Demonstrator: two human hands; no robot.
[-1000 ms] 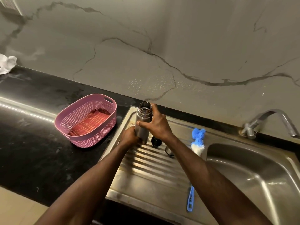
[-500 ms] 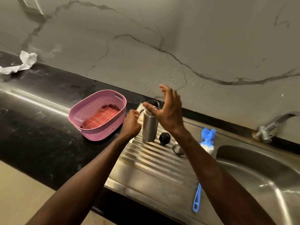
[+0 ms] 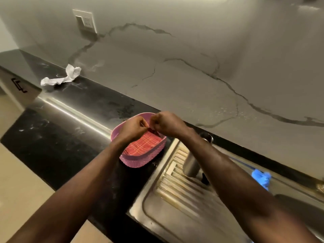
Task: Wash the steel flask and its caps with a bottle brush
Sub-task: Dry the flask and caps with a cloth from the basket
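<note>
The steel flask (image 3: 192, 164) stands upright and uncapped on the ribbed draining board (image 3: 177, 188), partly hidden behind my right forearm. A black cap (image 3: 205, 178) shows just beside its base. The blue head of the bottle brush (image 3: 261, 178) lies further right on the board. Both hands are over the pink basket (image 3: 140, 159). My left hand (image 3: 132, 128) and my right hand (image 3: 168, 124) each pinch the far edge of the red checked cloth (image 3: 142, 143) lying in the basket. The second cap is hidden.
A black stone counter (image 3: 57, 146) runs left of the sink. A crumpled white paper (image 3: 61, 77) lies at its back against the marble wall. A wall socket (image 3: 85, 21) sits above it. The sink basin (image 3: 298, 207) is at the right edge.
Both hands let go of the flask, left it standing on the draining board, and moved left to the pink basket, where they now grip the cloth. The view swung left.
</note>
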